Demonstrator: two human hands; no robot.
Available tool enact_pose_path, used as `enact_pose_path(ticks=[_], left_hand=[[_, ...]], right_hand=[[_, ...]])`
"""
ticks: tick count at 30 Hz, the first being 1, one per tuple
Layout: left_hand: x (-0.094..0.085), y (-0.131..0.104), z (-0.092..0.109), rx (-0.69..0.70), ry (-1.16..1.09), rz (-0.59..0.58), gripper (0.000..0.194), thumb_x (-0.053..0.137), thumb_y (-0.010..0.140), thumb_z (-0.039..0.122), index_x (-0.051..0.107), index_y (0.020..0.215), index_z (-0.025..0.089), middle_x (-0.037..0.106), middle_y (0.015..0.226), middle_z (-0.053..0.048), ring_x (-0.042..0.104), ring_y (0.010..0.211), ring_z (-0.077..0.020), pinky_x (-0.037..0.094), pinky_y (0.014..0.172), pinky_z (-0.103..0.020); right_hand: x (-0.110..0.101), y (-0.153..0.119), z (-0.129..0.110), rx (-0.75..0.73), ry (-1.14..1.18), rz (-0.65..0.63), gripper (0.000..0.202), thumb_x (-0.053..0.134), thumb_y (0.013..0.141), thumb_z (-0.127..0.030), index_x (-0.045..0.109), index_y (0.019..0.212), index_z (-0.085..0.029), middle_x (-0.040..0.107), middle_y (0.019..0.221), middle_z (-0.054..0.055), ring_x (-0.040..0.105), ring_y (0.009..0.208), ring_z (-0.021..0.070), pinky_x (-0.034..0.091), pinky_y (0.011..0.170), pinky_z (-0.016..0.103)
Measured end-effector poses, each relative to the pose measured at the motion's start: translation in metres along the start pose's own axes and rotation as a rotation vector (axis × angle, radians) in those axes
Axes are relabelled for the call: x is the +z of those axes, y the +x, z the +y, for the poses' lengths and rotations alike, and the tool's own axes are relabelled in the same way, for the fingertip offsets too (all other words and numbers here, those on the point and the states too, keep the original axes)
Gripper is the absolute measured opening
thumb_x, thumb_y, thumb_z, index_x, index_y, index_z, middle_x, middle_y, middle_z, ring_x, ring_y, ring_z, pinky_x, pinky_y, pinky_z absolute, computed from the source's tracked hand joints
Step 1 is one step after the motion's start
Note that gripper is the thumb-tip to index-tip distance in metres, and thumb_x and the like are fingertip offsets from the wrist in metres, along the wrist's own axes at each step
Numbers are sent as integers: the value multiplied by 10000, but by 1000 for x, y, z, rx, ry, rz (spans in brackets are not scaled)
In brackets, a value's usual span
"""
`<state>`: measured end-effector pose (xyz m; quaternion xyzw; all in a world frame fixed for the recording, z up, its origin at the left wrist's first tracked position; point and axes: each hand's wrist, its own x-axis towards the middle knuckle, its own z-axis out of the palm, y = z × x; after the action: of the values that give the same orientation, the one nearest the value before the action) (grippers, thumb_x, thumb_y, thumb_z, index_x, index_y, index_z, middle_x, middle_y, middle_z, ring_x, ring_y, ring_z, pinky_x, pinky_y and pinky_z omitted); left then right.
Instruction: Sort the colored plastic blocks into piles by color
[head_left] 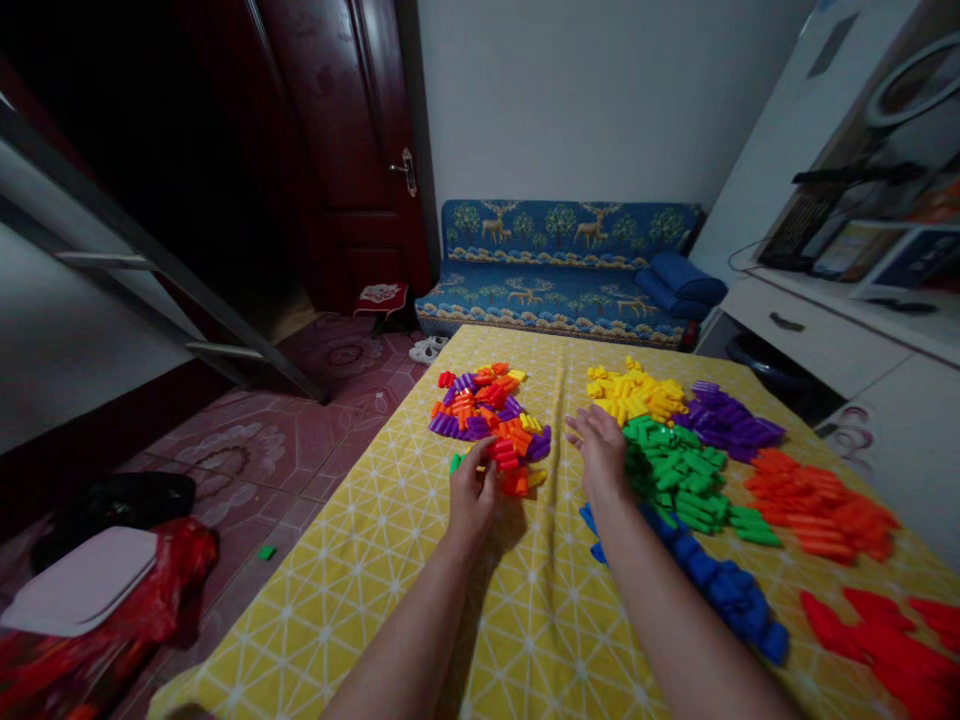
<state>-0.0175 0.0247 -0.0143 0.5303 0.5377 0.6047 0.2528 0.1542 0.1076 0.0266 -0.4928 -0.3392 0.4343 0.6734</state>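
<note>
My left hand (pixel 474 487) is at the near left edge of a mixed pile of red, orange, purple and yellow blocks (pixel 480 405), its thumb and fingers closed around a red block (pixel 504 453). To the right, my right hand (pixel 598 445) hovers with fingers spread and nothing in it, beside the green blocks (pixel 679 470). Yellow blocks (pixel 637 392) lie just beyond it. Blue blocks (pixel 724 590) are partly hidden behind my right forearm. Farther right are separate heaps of purple (pixel 724 420), orange (pixel 821 505) and red blocks (pixel 892 650).
A yellow patterned cloth (pixel 375 560) covers the table. Behind it stands a blue sofa (pixel 555 270); a white cabinet (pixel 817 330) is at the right. On the floor at left are a green block (pixel 266 552), a red bag (pixel 176 580) and a pale lid (pixel 90 580).
</note>
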Motion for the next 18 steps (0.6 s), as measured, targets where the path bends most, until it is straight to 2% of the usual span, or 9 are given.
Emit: enact_pose_path(ticks=[2,4,7,10,14,16,18], left_hand=[[0,-1,1,10,-21,-7,323,571,889,277,615,1197,187,712,937,-58,661,762,-156,514,635,-234],[0,-3,2,17,-31,-30,313,561,899,265,603,1200,189,716,958,-62,669,786,-159,521,656,-241],[-1,-5,0,27,-24,-94,290,561,901,260,618,1177,193,724,1020,-75,684,856,-174,535,706,-258],[-1,-7,-1,37,14,-143,277,584,886,257,651,1148,200,731,1031,-75,688,896,-191,539,752,-282],[0,-7,0,50,72,-164,272,615,861,243,681,1122,205,739,962,-62,687,888,-198,537,797,-317],[0,-7,1,72,97,-157,254,623,851,241,696,1091,201,740,958,-61,686,873,-197,538,804,-327],[0,-6,1,106,130,-150,208,621,851,249,717,1029,198,744,956,-62,686,872,-200,537,805,-334]], right_hand=[[1,-32,12,24,-108,-171,490,728,690,-484,658,1049,-158,704,995,96,669,800,198,498,583,252],[3,-60,24,52,-176,-315,509,715,721,-518,669,1077,-157,724,969,100,676,788,208,512,590,266],[4,-83,35,38,-197,-393,527,718,730,-471,647,1159,-172,737,1005,100,691,814,218,550,699,320],[-2,-88,37,-12,-240,-385,447,695,743,-403,648,1123,-171,745,990,95,691,793,212,549,735,335],[-16,-87,22,-58,-271,-367,310,688,750,-371,657,978,-163,739,888,74,665,713,186,527,670,299],[-28,-83,9,-78,-253,-307,313,689,756,-396,651,959,-161,733,874,71,653,700,175,517,646,284],[-46,-73,-7,-99,-234,-184,359,695,749,-433,645,970,-154,726,879,78,638,678,164,506,606,271]])
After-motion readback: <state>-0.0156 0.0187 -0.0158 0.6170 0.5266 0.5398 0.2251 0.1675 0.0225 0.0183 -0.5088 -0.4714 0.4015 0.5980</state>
